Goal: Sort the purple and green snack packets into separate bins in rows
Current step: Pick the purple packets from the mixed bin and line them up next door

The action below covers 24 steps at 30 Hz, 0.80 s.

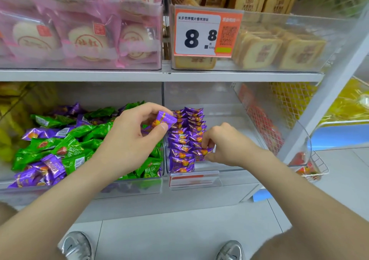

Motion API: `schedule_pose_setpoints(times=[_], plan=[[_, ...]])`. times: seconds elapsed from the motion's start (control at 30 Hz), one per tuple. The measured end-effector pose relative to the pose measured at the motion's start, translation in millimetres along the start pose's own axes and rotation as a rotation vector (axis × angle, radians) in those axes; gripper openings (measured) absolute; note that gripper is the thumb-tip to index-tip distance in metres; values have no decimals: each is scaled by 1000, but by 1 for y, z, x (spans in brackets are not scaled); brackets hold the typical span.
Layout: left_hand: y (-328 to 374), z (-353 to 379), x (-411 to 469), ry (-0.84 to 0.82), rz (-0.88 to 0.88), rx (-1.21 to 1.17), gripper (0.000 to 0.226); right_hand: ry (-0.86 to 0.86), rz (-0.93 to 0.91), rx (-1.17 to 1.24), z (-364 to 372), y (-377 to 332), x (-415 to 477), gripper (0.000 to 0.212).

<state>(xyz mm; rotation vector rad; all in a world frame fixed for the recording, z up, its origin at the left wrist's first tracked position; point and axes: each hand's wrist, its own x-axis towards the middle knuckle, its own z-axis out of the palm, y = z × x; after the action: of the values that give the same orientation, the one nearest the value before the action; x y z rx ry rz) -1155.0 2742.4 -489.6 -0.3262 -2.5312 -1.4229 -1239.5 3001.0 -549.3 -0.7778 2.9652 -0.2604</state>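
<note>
— What's on the lower shelf [199, 197]?
— Two clear bins, side by side. The left bin [79, 187] holds a loose heap of green and purple packets [65, 145]. The right bin [229, 114] holds purple packets [185, 137] in two rows against its left wall, with open floor along its right side.
— And the hands?
— The left hand [129, 137] hovers over the wall between the bins, thumb and forefinger pinching a purple packet [164, 120]. The right hand [229, 145], fingers curled, pinches the front packet [202, 152] of the right-hand row, near the bin's front edge.
</note>
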Motion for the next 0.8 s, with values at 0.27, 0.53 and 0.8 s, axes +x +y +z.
schedule_pose_setpoints(times=[0.27, 0.53, 0.8], plan=[[11, -1, -4, 84, 53, -134, 21, 207, -10, 105, -21, -8, -12, 10], [21, 11, -4, 69, -163, -451, 20, 335, -148, 1117, -49, -77, -56, 36], [17, 10, -2, -3, -6, -99, 19, 138, 8, 1197, -58, -52, -50, 19]])
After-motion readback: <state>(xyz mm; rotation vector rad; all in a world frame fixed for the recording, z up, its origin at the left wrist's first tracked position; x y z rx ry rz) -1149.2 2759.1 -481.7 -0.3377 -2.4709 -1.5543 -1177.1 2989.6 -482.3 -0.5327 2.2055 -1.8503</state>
